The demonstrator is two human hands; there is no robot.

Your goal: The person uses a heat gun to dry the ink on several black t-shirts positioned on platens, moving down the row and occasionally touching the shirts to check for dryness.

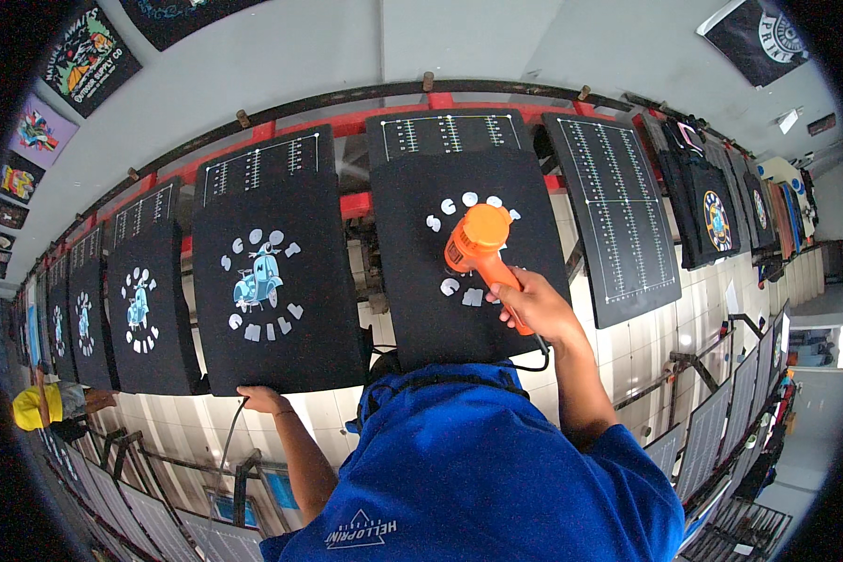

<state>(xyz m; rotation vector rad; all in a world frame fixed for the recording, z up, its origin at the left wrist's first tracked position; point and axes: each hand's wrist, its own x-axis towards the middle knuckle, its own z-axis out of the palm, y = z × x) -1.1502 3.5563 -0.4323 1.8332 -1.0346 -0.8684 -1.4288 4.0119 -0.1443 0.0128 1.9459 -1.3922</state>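
My right hand [539, 307] is wrapped round the handle of an orange heat gun [482, 234]. The heat gun hovers over a black T-shirt [412, 281] stretched on a flat board, and its body hides the middle of the shirt's print. Pale letters of that print show around it. My left hand [262, 400] is closed on a thin dark cord [231, 433] that hangs down from its fingers. It is at the near edge of another black T-shirt [323, 342], which bears a light-blue scooter print [258, 281] ringed with white letters.
Further black shirts [150, 309] lie on boards in a row to the left. To the right stand a bare board with white rulings [613, 215] and more printed shirts [712, 215]. A red frame [354, 204] carries the row. A person in yellow [37, 407] is at the far left.
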